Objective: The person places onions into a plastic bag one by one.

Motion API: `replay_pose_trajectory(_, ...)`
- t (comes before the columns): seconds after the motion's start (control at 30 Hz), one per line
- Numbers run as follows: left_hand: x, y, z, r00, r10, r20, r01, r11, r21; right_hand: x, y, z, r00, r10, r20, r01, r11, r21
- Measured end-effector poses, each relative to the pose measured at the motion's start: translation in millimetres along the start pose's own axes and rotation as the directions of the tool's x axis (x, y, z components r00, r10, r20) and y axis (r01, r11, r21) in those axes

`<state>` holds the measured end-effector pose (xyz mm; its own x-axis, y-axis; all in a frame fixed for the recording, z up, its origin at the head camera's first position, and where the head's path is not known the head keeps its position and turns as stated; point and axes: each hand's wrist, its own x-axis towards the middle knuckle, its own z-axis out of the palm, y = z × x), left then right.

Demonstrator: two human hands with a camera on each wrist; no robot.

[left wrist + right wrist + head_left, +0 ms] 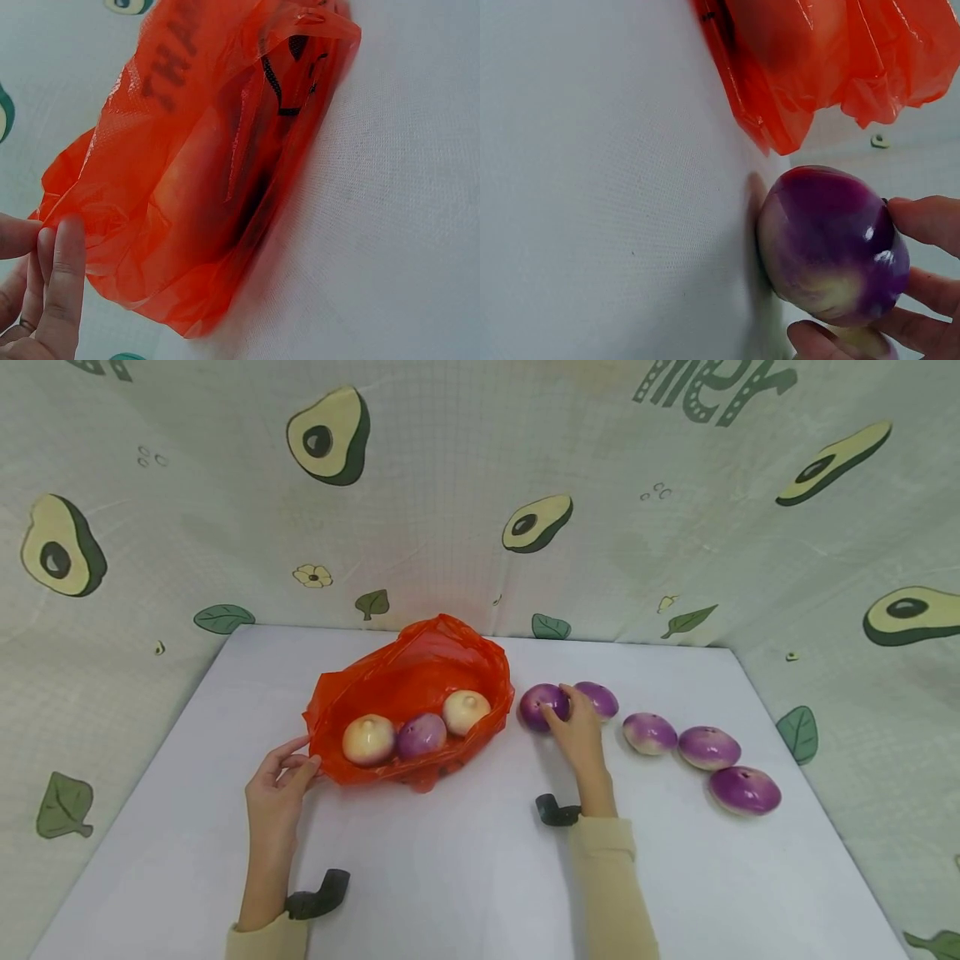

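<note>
While the left hand pinches the left end of the red plastic bag's rim between thumb and fingers, the right hand holds a purple onion — its grip set about as wide as the onion, thumb on one side and fingers on the other. That onion sits just right of the bag, toward the tabletop's far edge; whether it touches the surface I cannot tell. Four more purple onions trail off toward the right edge. In the bag lie two pale onions with another purple one between them.

The onion looks firm, fairly light and glossy, so it may slip under a loose pinch; its widest sides are the best hold, thumb opposite fingers. The bag looks thin, limp and easily torn — best taken by the rim, gently.
</note>
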<state>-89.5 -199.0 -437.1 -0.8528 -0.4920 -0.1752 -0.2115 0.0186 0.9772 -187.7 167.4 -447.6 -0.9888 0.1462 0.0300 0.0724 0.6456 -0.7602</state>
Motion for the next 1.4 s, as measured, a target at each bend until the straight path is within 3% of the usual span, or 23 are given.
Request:
replay_pose_trajectory(0.37, -1.0, 0.9, -0.1, 1.000, -0.010, -0.003, 0.010, 1.000, 0.004, 3.0, 0.9, 3.0, 0.999, 0.032, 0.019, -0.033, 0.999, 0.043)
replay_pose_trajectory(0.83, 0.2, -0.4, 0.1, 1.000, -0.009, 0.005, 0.009, 1.000, 0.028, -2.8, -2.0, 2.0, 1.000, 0.004, -0.015, -0.002, 0.995, 0.096)
replay_pose_trajectory(1.4, -0.2, 1.4, 1.2, 1.000, -0.016, -0.006, 0.016, 0.999, 0.044, -12.9, -24.6, -14.5, 0.996, -0.024, -0.080, 0.034, 0.991, 0.128)
